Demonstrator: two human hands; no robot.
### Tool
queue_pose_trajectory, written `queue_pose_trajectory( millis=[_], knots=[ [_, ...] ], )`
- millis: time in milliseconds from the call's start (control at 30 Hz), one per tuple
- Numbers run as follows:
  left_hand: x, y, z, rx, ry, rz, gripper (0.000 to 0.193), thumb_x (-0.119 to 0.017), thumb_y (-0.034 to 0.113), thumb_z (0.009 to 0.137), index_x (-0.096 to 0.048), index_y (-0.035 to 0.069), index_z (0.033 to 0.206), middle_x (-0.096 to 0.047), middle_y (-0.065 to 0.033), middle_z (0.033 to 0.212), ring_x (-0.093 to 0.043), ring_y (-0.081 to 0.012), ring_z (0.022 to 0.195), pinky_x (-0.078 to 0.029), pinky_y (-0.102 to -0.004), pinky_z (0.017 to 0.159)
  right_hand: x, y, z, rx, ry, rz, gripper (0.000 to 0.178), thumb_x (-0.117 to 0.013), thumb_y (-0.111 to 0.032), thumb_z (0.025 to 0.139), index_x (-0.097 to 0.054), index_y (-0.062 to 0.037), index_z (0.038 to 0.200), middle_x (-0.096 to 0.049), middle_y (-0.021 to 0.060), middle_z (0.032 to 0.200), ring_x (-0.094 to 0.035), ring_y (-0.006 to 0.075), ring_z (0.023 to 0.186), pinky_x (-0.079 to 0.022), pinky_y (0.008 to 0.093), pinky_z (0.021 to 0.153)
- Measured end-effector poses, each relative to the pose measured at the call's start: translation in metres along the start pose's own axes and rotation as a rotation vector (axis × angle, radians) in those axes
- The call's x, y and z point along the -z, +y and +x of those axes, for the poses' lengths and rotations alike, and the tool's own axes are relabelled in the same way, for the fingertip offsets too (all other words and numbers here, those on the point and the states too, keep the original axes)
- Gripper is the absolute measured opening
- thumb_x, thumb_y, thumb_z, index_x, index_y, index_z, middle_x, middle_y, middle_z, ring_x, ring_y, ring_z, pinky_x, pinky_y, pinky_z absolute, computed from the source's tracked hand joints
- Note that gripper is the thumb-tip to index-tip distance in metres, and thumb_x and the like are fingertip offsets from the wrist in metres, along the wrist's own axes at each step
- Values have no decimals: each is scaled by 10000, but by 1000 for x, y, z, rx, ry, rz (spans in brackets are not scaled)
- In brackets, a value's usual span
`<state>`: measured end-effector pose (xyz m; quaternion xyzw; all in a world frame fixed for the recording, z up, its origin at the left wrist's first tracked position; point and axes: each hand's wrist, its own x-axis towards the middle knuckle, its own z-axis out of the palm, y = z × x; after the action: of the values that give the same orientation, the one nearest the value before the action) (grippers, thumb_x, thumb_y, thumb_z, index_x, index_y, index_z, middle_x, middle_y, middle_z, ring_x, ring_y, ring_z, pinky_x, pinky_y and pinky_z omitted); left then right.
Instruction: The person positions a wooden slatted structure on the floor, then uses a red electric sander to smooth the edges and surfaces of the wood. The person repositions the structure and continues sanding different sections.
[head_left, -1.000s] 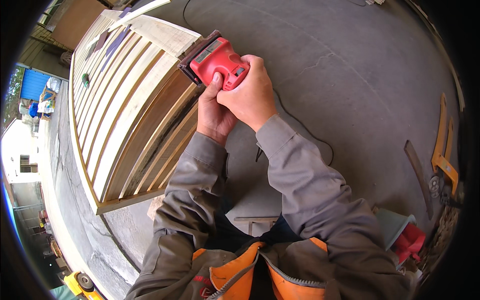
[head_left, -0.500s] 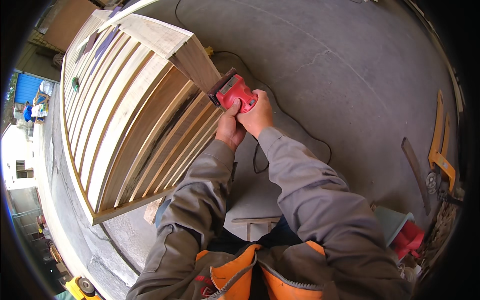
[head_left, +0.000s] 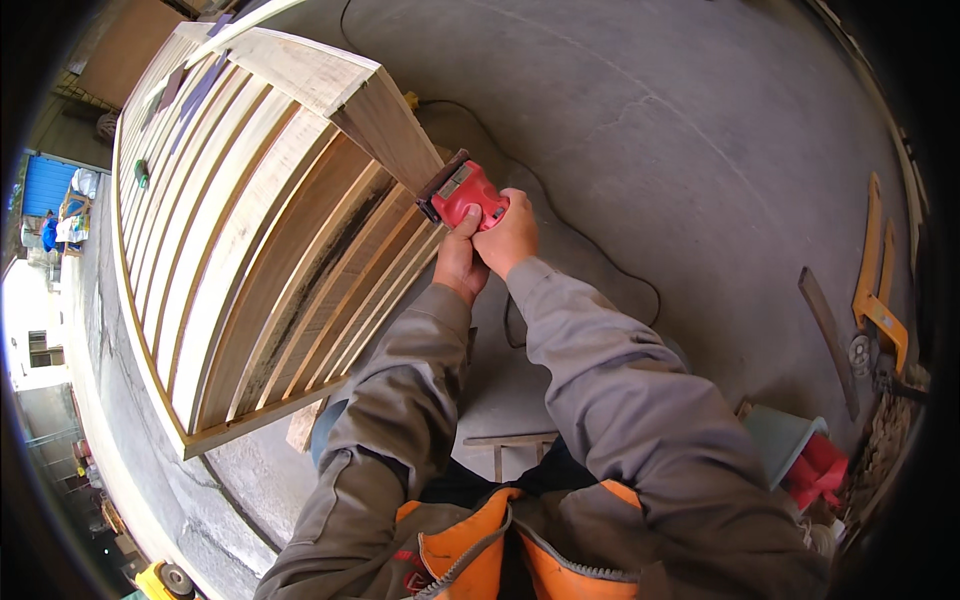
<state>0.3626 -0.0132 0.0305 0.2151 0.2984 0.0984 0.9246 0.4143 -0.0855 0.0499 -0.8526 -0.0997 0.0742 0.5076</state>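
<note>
A red power sander point(head_left: 465, 195) is gripped between my two hands, its dark sanding face against the end of a wooden slatted frame point(head_left: 250, 240). My left hand point(head_left: 460, 265) is closed on the sander's near side, with the thumb along its body. Over the rear of the housing, my right hand point(head_left: 512, 232) wraps its fingers. The end board point(head_left: 385, 125) of the frame rises just beyond the sander. Exactly where the sanding face meets the wood is hidden by the tool.
A black cord point(head_left: 600, 245) loops over the concrete floor to my right. Purple strips point(head_left: 203, 95) and a green-handled tool point(head_left: 141, 173) lie on the slats. Yellow clamps point(head_left: 880, 310), a dark bar point(head_left: 828, 330) and a grey-blue bucket point(head_left: 780, 445) are at the right.
The sander and both hands have shifted slightly toward me along the frame's end. Both hands keep their grip. The whole view has also moved a little.
</note>
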Motion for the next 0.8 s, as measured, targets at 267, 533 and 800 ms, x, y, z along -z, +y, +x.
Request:
queue_pose_trajectory(
  millis=[267,533,800],
  knots=[
    [-29,30,-28,-106,-109,24,447,-651,305,1046,-575,-6,1357,-690,-160,1287,-669,-282,1168,-523,-434,1046,21,-51,-6,115,18,120,651,-849,-200,786,-504,0,1301,-537,244,1302,-585,425,1182,-502,460,1013],
    [-99,77,-87,-234,-322,7,526,-593,385,1072,-506,10,1430,-676,-160,1312,-675,-280,1175,-538,-439,1045,52,-128,-8,430,134,133,697,-861,-208,772,-468,-27,1318,-531,253,1263,-570,445,1157,-515,484,984],
    [-62,61,-74,-181,-212,11,502,-604,367,1062,-541,2,1402,-685,-163,1309,-674,-292,1176,-522,-437,1058,30,-99,-22,290,81,132,708,-886,-202,762,-473,-35,1312,-532,245,1288,-588,428,1157,-520,485,981]
  ],
)
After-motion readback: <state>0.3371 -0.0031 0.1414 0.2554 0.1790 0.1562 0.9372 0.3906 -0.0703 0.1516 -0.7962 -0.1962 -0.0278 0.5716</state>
